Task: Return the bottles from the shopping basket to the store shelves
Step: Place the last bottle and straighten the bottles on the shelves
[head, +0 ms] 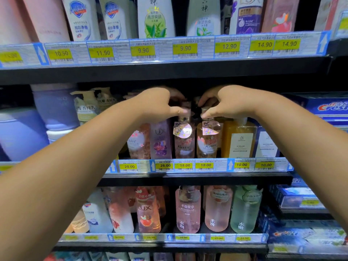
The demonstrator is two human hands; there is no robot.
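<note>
Two small pinkish Kustie pump bottles stand side by side on the middle shelf (188,178). My left hand (160,104) grips the pump top of the left Kustie bottle (184,142). My right hand (226,102) grips the pump top of the right Kustie bottle (208,144). Both bottles are upright above the 18.00 price tags, with their pump heads hidden under my fingers. The shopping basket is out of view.
A purple Lux bottle (161,142) stands left of the pair and an amber bottle (239,138) to the right. The upper shelf edge (169,72) hangs just above my hands. Pink and green bottles fill the lower shelf; Crest boxes (327,108) stack at right.
</note>
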